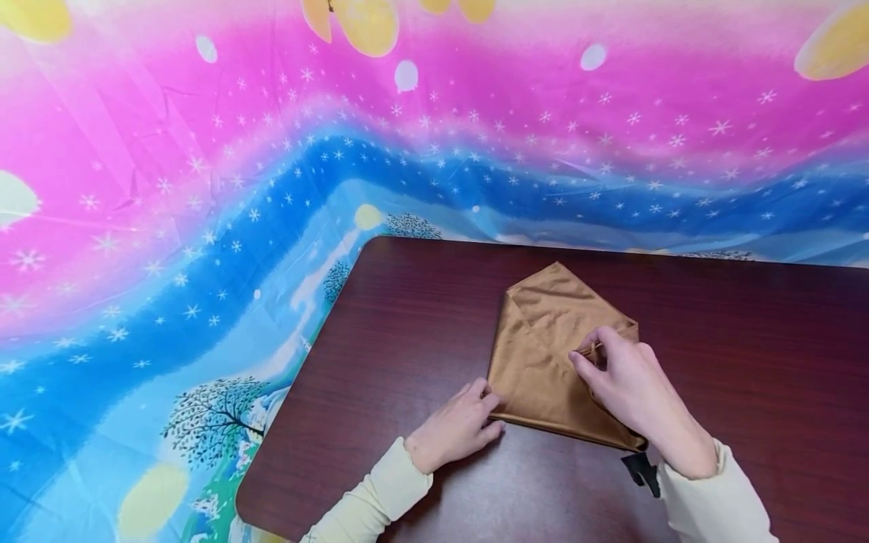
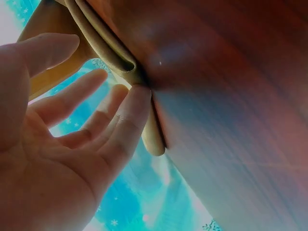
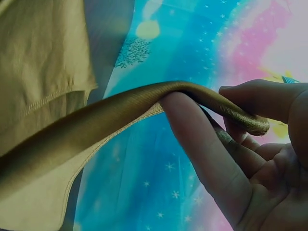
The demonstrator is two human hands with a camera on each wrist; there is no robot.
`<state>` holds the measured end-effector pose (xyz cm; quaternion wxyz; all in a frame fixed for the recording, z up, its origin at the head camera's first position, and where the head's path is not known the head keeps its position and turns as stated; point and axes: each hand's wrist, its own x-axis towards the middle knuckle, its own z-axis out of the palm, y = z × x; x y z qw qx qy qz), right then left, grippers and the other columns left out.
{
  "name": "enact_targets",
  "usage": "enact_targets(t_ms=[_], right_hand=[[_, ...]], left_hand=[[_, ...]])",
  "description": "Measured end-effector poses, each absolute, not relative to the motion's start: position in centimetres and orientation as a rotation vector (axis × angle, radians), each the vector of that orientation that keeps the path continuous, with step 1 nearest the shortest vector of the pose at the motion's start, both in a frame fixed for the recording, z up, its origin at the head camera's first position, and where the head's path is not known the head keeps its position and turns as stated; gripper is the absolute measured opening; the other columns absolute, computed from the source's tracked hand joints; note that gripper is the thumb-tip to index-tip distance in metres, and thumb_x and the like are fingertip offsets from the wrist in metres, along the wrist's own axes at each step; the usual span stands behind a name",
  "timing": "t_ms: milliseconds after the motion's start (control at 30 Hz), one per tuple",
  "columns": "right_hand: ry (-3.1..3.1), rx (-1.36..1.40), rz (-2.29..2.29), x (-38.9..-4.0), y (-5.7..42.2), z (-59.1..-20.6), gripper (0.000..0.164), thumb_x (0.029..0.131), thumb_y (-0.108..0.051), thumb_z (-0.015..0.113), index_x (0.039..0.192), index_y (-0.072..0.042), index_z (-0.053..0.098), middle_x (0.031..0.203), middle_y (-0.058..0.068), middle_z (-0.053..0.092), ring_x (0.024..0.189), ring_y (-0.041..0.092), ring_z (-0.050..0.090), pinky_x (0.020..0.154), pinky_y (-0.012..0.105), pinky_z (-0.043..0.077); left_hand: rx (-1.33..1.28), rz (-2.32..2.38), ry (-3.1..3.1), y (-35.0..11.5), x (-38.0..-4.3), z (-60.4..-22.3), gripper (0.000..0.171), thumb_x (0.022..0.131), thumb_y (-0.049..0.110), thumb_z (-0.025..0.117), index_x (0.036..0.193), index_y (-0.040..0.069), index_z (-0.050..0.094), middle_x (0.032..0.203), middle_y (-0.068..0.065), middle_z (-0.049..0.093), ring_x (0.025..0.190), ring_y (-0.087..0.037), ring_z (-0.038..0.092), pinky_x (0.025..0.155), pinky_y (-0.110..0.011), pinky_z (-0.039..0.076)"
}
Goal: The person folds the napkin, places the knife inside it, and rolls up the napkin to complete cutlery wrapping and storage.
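A golden-brown satin cloth (image 1: 543,385) lies folded on the table, with a pointed top at its far side. My right hand (image 1: 627,377) pinches the cloth's right-hand flap between thumb and fingers, lifting it off the layers below. In the right wrist view, the raised flap (image 3: 120,108) bends over a fingertip. My left hand (image 1: 456,424) rests at the near left corner, loosely bent fingers touching the cloth's edge. Seen from the left wrist, stacked folded layers (image 2: 103,45) show at that edge, beside the fingertips.
The dark red-brown table (image 1: 394,324) has a rounded far left corner. A black plastic buckle (image 1: 641,473) shows between the cloth's near right corner and my right sleeve. Behind the table hangs a pink and blue snowflake-patterned sheet (image 1: 475,128), which also runs along the left side.
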<state>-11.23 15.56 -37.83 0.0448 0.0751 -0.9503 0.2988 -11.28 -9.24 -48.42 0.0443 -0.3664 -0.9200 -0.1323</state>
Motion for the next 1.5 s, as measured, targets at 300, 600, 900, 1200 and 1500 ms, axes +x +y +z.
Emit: enact_targets(t_ms=[300,600,900,1200,1500], right_hand=[[-2.895,0.247,1.001,-11.3,14.3,-39.0,0.010,0.095,-0.016,0.057,0.101,-0.009,0.054,0.051,-0.006,0.054,0.046,0.009,0.048,0.047,0.024,0.036],[-2.854,0.314,1.016,-11.5,13.0,-40.8,0.011,0.093,-0.007,0.058,0.102,-0.009,0.053,0.058,-0.002,0.061,0.051,0.009,0.051,0.052,0.026,0.038],[-2.804,0.401,0.965,-11.7,11.4,-42.8,0.008,0.089,-0.002,0.060,0.094,-0.008,0.058,0.077,0.006,0.067,0.067,0.020,0.060,0.061,0.035,0.046],[-2.851,0.399,0.922,-12.0,9.9,-43.8,0.008,0.087,-0.001,0.058,0.095,-0.001,0.062,0.083,0.011,0.071,0.077,0.029,0.068,0.068,0.040,0.052],[-2.880,0.389,0.882,-12.0,8.8,-45.4,0.009,0.085,-0.001,0.061,0.094,0.001,0.063,0.078,0.013,0.070,0.071,0.030,0.067,0.063,0.039,0.052]], left_hand=[[-1.096,-0.455,-2.808,-9.1,-11.4,-48.3,0.018,0.092,0.029,0.063,0.100,0.014,0.066,0.097,0.003,0.055,0.079,-0.006,0.054,0.074,-0.018,0.047],[-1.007,-0.545,-2.785,-8.7,-11.5,-48.2,0.017,0.090,0.026,0.064,0.100,0.013,0.067,0.092,0.003,0.059,0.075,-0.005,0.058,0.068,-0.016,0.048],[-0.834,-0.786,-2.840,-7.9,-12.1,-47.9,0.022,0.092,0.024,0.063,0.107,0.008,0.067,0.092,-0.002,0.065,0.074,-0.006,0.059,0.065,-0.015,0.047],[-0.761,-1.045,-2.839,-7.8,-12.7,-48.4,0.014,0.090,0.015,0.064,0.099,0.005,0.067,0.090,-0.004,0.066,0.074,-0.004,0.063,0.066,-0.008,0.046],[-0.772,-1.075,-2.873,-7.5,-13.3,-48.6,0.018,0.089,0.016,0.064,0.104,0.006,0.066,0.093,-0.002,0.067,0.076,-0.003,0.063,0.067,-0.008,0.046]])
